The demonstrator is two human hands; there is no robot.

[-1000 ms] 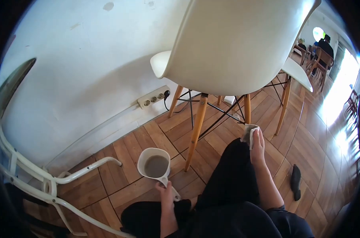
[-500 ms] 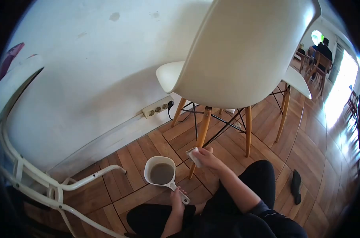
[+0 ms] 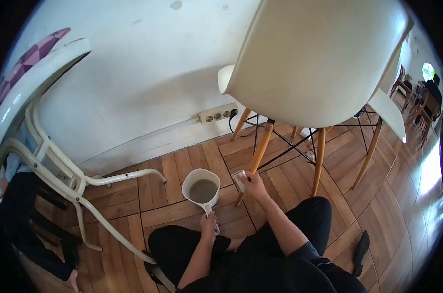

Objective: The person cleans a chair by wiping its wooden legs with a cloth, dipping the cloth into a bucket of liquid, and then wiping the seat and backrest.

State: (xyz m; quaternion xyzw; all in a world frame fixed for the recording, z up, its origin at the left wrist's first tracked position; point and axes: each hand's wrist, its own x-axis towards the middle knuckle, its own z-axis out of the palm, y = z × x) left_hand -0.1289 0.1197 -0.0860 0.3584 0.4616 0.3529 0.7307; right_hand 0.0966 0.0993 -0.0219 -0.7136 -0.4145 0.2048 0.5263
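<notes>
Dipper (image 3: 202, 175) is clasped in left hand (image 3: 208, 225), cloth (image 3: 238, 182) pinched in right hand (image 3: 253, 185), over wood-patterned floor (image 3: 170, 215) near white wall (image 3: 148, 58).

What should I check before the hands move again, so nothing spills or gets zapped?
1. Left hand holds the white dipper by its handle: ok.
2. Greyish liquid contained in the dipper: ok.
3. Right hand has the pale cloth: ok.
4. Cloth pressed on the wooden chair leg: cannot tell.
5. Socket strip and black plug apart from the dipper: ok.
6. Cloth damp: cannot tell.
</notes>
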